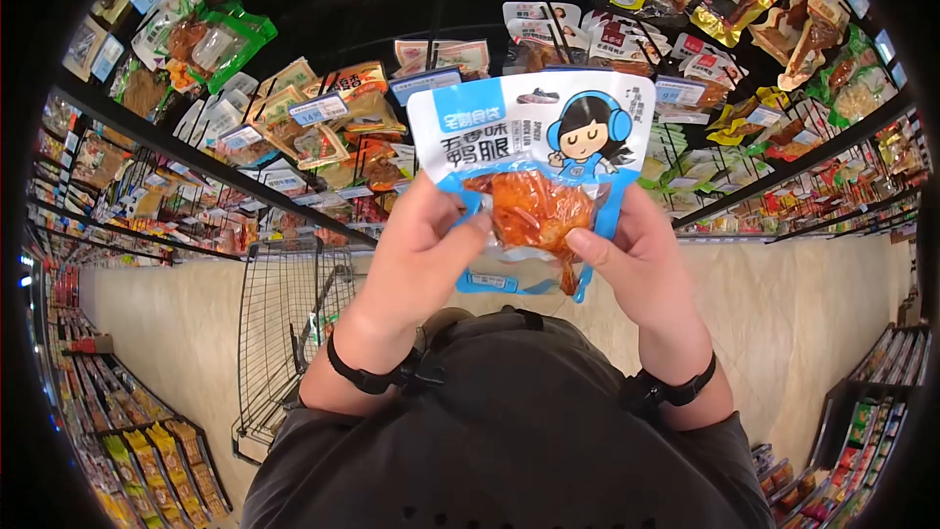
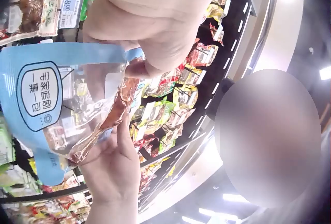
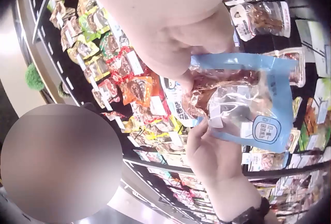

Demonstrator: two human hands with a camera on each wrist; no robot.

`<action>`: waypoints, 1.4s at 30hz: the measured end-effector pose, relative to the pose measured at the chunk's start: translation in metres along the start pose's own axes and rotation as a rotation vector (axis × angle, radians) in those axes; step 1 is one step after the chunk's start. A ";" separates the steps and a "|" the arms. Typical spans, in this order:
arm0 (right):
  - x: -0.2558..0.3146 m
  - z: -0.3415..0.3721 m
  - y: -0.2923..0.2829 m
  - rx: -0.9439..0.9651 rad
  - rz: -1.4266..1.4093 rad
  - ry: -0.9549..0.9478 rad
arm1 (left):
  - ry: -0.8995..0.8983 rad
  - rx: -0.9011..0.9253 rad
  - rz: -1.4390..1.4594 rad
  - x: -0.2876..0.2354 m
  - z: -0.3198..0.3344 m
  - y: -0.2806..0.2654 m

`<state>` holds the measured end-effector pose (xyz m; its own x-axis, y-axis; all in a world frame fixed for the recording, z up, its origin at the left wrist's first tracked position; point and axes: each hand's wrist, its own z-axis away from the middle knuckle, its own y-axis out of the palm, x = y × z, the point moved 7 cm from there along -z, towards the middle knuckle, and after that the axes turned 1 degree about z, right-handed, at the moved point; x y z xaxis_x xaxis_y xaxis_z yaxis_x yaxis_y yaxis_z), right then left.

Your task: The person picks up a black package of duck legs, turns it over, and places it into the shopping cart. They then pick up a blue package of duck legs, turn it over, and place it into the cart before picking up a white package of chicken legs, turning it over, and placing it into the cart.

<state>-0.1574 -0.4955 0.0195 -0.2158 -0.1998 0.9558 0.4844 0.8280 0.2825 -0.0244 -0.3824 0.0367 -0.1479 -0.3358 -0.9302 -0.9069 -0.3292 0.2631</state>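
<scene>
A blue-and-white packet of spiced duck leg (image 1: 548,201) is held up in front of the body, its printed front facing the head camera. The brown leg shows through a clear window under a cartoon girl with headphones. My left hand (image 1: 421,245) grips the packet's left side, thumb on the front. On the other side my right hand (image 1: 636,255) pinches the edge, its thumb across the window's lower right. Fingers behind the packet are hidden in the head view. The left wrist view shows the packet's clear, blue-edged lower end (image 2: 10,74) between both hands.
Racks of packaged meats with price tags (image 1: 318,110) stand ahead, beyond the packet. A wire shopping cart (image 1: 279,333) is to the left on the pale floor (image 1: 764,323). More stocked shelves (image 1: 162,451) line the lower left, and others (image 1: 871,411) the lower right.
</scene>
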 end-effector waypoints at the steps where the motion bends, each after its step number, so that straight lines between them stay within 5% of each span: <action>1: 0.001 0.001 0.000 0.014 0.042 -0.018 | -0.022 -0.044 0.036 0.003 0.001 -0.005; 24: -0.018 -0.003 -0.002 -0.017 0.055 0.077 | -0.139 -0.197 0.060 -0.001 0.004 -0.021; 32: -0.033 -0.004 0.020 0.369 -0.071 0.277 | -0.025 -0.436 0.035 -0.004 -0.002 -0.049; 42: -0.035 -0.013 0.015 0.462 -0.213 0.242 | -0.154 -0.572 0.088 0.005 -0.007 -0.057</action>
<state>-0.1319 -0.4829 -0.0083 -0.0414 -0.4568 0.8886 0.0178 0.8889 0.4578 0.0298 -0.3714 0.0189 -0.3075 -0.2654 -0.9138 -0.5385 -0.7432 0.3970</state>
